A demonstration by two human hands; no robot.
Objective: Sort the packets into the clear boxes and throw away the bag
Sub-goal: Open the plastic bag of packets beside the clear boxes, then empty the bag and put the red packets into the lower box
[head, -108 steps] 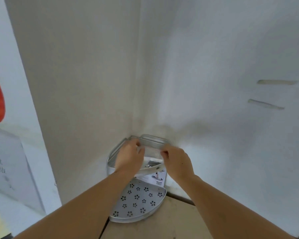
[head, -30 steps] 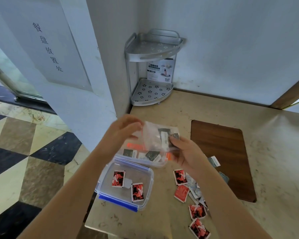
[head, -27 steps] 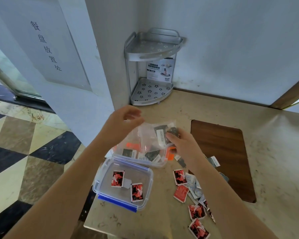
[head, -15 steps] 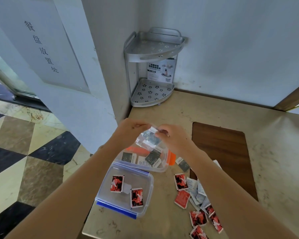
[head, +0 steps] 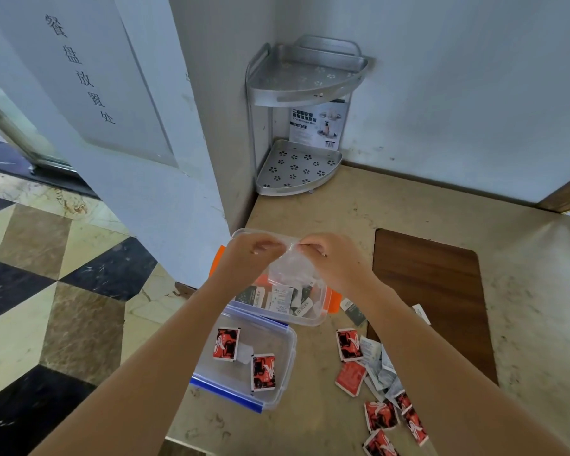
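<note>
The bag [head: 288, 268] hung over the orange-clipped box [head: 277, 307], both hands [head: 255, 255] [head: 329, 258] pinching its top edge, likely so its packets fell inside.

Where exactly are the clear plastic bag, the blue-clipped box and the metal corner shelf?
clear plastic bag [head: 292, 268], head view, crumpled middle below the fingers.
blue-clipped box [head: 285, 363], head view, right wall.
metal corner shelf [head: 310, 93], head view, upper tier's front rim.

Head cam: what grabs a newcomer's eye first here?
Both hands, left hand and right hand, pinch a clear bag above the orange-clipped box of dark and white packets. Nearer, the blue-clipped box holds two red packets, and more red packets are scattered to its right.
</note>
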